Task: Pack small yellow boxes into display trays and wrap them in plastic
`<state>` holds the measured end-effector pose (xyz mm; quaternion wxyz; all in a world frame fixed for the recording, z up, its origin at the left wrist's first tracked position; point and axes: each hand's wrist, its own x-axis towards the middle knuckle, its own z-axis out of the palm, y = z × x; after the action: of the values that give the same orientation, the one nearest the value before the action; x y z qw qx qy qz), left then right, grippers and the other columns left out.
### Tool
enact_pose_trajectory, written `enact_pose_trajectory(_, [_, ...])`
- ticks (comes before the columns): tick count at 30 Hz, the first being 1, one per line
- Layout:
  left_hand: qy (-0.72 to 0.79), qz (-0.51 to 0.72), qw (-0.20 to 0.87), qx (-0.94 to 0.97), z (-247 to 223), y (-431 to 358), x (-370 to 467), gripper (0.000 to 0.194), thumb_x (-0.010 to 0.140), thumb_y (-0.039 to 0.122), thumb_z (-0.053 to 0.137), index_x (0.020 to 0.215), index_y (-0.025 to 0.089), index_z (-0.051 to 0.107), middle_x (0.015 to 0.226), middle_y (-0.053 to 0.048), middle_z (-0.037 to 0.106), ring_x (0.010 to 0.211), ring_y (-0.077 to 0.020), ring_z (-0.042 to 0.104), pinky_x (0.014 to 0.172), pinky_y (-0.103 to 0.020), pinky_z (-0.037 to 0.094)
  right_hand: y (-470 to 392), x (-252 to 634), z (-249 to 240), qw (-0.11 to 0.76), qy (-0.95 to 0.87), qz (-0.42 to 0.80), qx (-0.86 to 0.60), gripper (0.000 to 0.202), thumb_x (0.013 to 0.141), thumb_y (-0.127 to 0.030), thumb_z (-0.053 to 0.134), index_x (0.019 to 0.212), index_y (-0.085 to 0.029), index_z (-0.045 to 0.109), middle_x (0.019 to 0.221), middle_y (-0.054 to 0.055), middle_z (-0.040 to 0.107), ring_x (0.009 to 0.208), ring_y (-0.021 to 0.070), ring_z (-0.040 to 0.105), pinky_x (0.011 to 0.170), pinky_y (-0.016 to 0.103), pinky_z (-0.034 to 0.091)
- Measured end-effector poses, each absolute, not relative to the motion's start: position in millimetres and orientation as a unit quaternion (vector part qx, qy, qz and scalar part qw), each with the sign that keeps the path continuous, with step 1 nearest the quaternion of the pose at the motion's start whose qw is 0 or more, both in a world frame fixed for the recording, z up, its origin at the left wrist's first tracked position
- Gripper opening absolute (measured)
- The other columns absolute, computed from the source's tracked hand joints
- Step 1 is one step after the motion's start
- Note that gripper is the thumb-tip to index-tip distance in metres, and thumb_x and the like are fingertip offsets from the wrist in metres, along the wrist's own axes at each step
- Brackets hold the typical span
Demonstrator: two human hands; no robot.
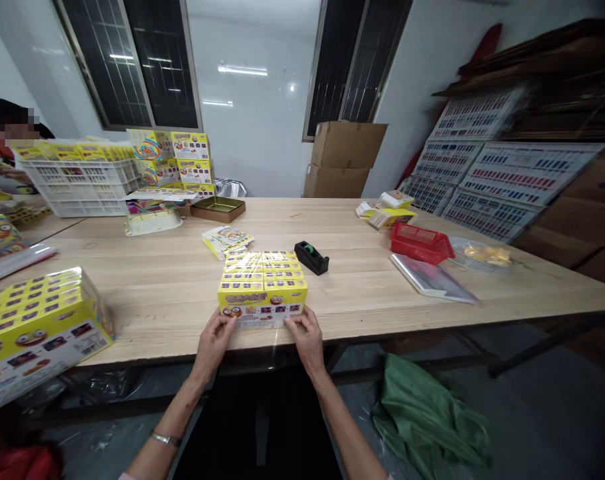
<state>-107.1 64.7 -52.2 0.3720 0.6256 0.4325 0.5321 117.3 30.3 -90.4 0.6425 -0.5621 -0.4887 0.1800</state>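
A yellow box pack (262,293), made of small boxes in rows under shiny clear film, sits near the table's front edge. My left hand (216,339) pinches its lower left front corner. At the lower right front corner, my right hand (306,337) holds the pack the same way, thumb and fingers pressed at the film. Just behind the pack lie flat yellow and white printed cartons (227,240). A black tape dispenser (312,258) stands to the right of it, close by.
A larger yellow pack (47,327) sits at the left front. White crate (89,187), stacked yellow boxes (195,160) and a brown tray (218,210) stand behind. Rightward are a red basket (421,243) and clear bags (432,280). A person (15,133) is at far left.
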Motion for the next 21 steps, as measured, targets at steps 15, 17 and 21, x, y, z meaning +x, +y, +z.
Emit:
enact_pose_trajectory(15, [0.552,0.297,0.235,0.743,76,80,-137,0.049,0.073,0.070,0.059,0.070,0.022,0.066,0.065,-0.005,0.067,0.061,-0.0232,0.061,0.055,-0.028,0.043,12,144,44,0.556,-0.527,0.322,-0.556,0.034,0.074,-0.050,0.069,0.062,-0.019,0.063,0.065,0.000,0.058,0.069,0.0180,0.054,0.064,0.029,0.042])
enact_pose_trajectory(17, [0.552,0.288,0.226,0.749,82,86,-141,0.047,0.073,0.068,0.061,0.070,0.022,0.066,0.076,-0.007,0.070,0.071,-0.0263,0.065,0.064,-0.031,0.048,14,146,50,0.570,-0.516,0.355,-0.532,0.033,0.071,-0.050,0.071,0.064,-0.018,0.065,0.068,0.000,0.061,0.071,0.0181,0.056,0.065,0.028,0.043])
enact_pose_trajectory(21, [0.478,0.423,0.087,0.765,78,59,-130,0.039,0.081,0.059,0.061,0.086,0.021,0.065,0.132,-0.014,0.059,0.125,-0.0343,0.054,0.104,-0.043,0.044,8,148,46,0.610,-0.495,0.339,-0.517,0.031,0.071,-0.049,0.074,0.078,-0.019,0.074,0.101,0.007,0.071,0.100,0.0253,0.062,0.083,0.033,0.049])
